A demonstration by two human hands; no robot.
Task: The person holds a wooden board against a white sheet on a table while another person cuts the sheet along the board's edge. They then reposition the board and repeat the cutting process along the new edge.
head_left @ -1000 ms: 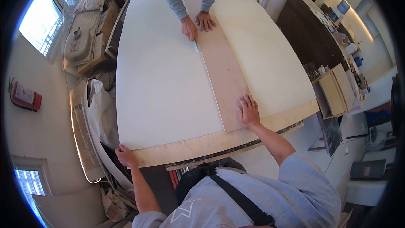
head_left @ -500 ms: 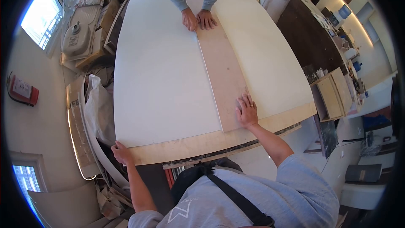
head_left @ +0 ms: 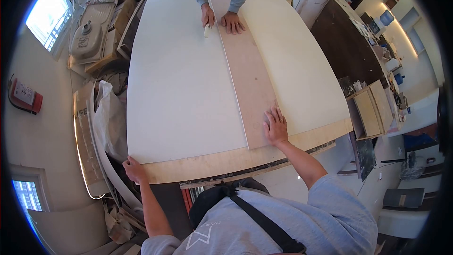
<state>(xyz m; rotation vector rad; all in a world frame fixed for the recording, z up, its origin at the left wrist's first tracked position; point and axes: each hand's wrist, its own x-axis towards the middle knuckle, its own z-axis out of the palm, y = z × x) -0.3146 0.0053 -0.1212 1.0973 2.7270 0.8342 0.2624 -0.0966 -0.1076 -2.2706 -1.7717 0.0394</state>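
A large white sheet point(head_left: 174, 113) lies over a pale plywood board point(head_left: 207, 169), whose near edge strip shows. Along the sheet runs a long pinkish-brown plank point(head_left: 250, 89). My right hand point(head_left: 276, 127) presses on the plank's near end, fingers stretched out and a ring on one. At the near left corner, my left hand point(head_left: 135, 170) is wrapped round the edge of the board. Across from me, a person's hand point(head_left: 232, 22) lies flat on the far part of the plank. That person's other hand point(head_left: 207, 15) grips a small pale tool point(head_left: 206, 31) beside the plank's left edge.
A steel sink point(head_left: 87, 38) and stacked boards crowd the left side, with a plastic bag point(head_left: 108, 125) below them. A fire extinguisher point(head_left: 24, 96) hangs on the left wall. On the right stand a wooden box point(head_left: 373, 108) and a long dark-fronted counter point(head_left: 344, 42).
The co-worker's tool hand has moved left, off the plank's edge, and the pale tool now shows over the sheet. My hands keep their places.
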